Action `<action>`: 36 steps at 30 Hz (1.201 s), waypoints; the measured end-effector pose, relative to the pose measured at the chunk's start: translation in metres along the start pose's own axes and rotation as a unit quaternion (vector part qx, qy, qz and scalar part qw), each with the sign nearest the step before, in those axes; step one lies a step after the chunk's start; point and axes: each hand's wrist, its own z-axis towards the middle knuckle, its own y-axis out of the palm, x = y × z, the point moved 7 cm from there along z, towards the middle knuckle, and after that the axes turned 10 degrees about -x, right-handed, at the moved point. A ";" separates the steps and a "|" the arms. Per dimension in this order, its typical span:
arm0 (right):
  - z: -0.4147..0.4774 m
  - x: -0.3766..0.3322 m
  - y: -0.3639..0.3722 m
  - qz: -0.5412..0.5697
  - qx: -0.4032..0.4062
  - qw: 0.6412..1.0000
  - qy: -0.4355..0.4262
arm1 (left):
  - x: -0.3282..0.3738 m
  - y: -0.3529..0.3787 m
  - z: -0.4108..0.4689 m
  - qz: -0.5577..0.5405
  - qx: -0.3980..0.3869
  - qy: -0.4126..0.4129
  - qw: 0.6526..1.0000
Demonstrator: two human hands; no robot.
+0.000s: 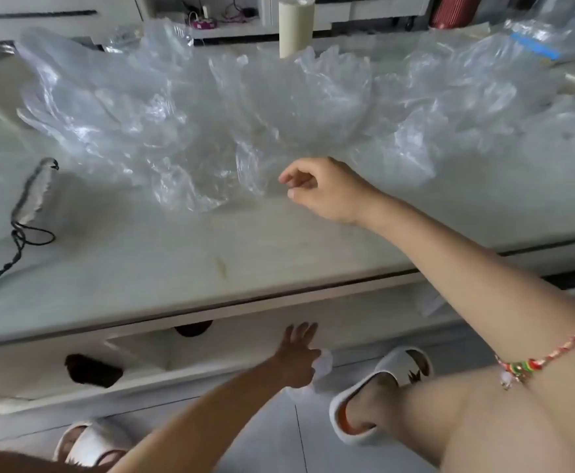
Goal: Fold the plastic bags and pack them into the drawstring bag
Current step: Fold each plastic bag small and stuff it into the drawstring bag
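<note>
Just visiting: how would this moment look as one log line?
right hand: at plastic bags, near edge, grip unclear | left hand: below table edge, fingers spread | drawstring bag: on table, left

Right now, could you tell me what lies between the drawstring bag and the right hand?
Head view: from the drawstring bag, bare tabletop, then a crumpled clear plastic bag near the right hand.

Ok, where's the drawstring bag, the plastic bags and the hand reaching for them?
drawstring bag (35, 192): head view, on its gathered neck above the dark cord.
plastic bags (211, 114): head view, on the middle of the crumpled clear pile.
right hand (322, 189): head view, on the middle of the hand.
</note>
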 end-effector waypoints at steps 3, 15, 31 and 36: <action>-0.002 0.000 0.000 -0.022 -0.006 1.000 -0.009 | -0.004 0.001 0.010 0.012 -0.011 -0.020 1.000; 0.004 0.003 -0.007 0.030 0.023 0.999 0.002 | -0.009 -0.015 -0.038 0.037 0.090 0.061 0.993; 0.001 0.008 -0.010 0.106 -0.019 0.994 0.017 | 0.032 -0.128 -0.155 -0.240 0.167 0.213 0.932; -0.021 -0.021 0.005 0.328 -0.186 0.926 0.034 | -0.031 -0.213 -0.301 -0.397 0.493 0.104 0.767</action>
